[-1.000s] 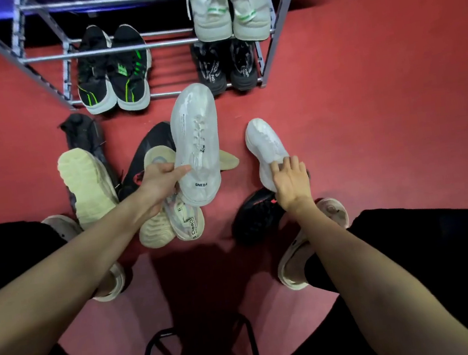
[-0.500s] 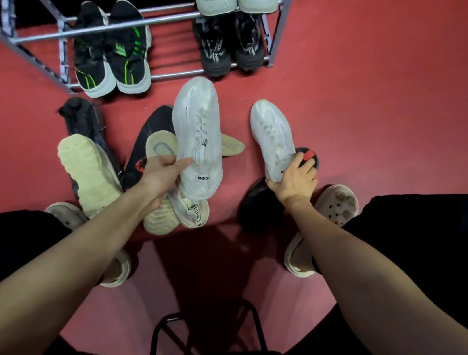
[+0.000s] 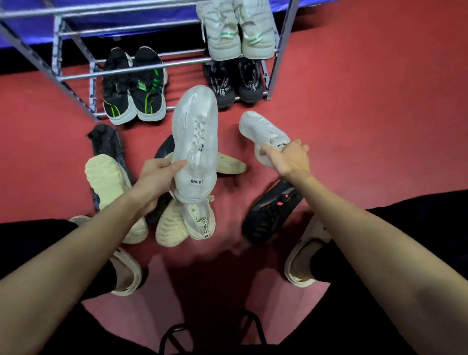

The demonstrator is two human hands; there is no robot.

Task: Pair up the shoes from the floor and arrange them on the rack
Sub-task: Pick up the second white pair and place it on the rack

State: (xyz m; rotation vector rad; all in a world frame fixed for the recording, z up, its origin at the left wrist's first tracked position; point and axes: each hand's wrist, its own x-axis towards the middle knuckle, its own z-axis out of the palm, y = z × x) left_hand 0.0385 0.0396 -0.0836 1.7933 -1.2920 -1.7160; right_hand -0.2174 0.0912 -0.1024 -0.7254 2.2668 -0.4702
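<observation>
Head view, looking down past both bare forearms onto a red floor [image 3: 382, 116].

Left hand [image 3: 156, 181]: fingers curled round the side of a white lace-up sneaker [image 3: 197, 146], thumb on top; shoe held clear of the floor, toe toward the rack.

Right hand [image 3: 291, 159]: fingers closed on the heel end of a second white lace-up sneaker [image 3: 262, 133]; whether that shoe touches the floor cannot be told.

Grey metal tube shoe rack [image 3: 286, 39], upper frame:
- lowest tier, left: pair of black sneakers with green stripes and white soles [image 3: 135, 92];
- lowest tier, right: pair of black sneakers with white lettering [image 3: 234, 83];
- tier above, right: pair of pale grey-white sneakers with green bands [image 3: 236, 22].

Loose on the floor:
- black shoe [image 3: 107, 143], partly under a cream-soled shoe lying sole up [image 3: 105, 179];
- heap of cream and black shoes [image 3: 179, 223] beneath the left-hand sneaker;
- black sneaker with red accents [image 3: 272, 208] under the right wrist.

Blue sheet [image 3: 146, 16] behind the rack.
</observation>
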